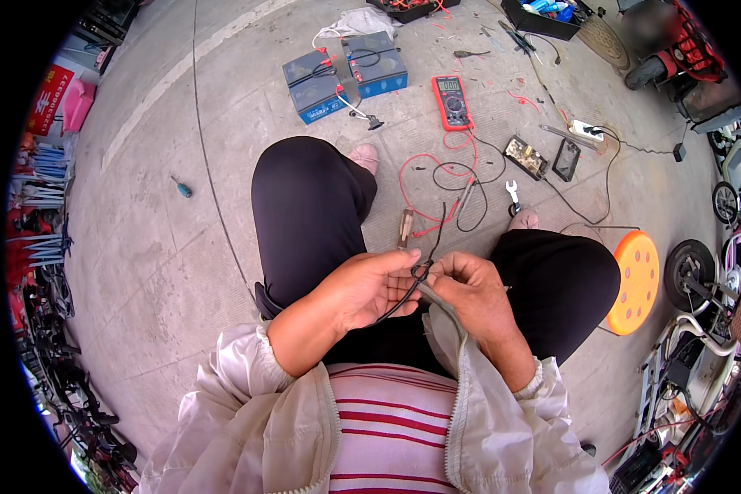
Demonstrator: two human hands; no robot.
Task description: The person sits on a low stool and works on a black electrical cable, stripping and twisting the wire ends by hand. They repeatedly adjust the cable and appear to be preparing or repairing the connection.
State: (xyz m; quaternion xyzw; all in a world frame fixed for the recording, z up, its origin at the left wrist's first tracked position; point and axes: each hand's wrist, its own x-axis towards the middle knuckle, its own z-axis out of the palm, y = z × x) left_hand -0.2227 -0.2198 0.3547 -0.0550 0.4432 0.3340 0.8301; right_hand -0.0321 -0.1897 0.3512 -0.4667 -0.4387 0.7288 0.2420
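Observation:
Above my lap, a thin black cable [438, 237] runs up from my left palm, with a small loop or knot where my hands meet. My left hand [361, 290] holds the cable, its thumb along the top and its fingers curled beneath. At the loop, my right hand [474, 295] pinches the cable between thumb and fingertips; the exact grip is partly hidden. Just beyond my left thumb lies a tool with a brown handle [406, 226]. Red and black test leads [404, 185] coil on the floor past my hands, joined to a red multimeter [452, 111].
Two blue-and-grey batteries [313, 90] sit ahead. An opened circuit board [525, 158], a black casing [566, 159], a wrench [513, 194] and a white power strip [588, 130] lie ahead right. A yellow stool [636, 282] stands right; a teal screwdriver [181, 188] lies left.

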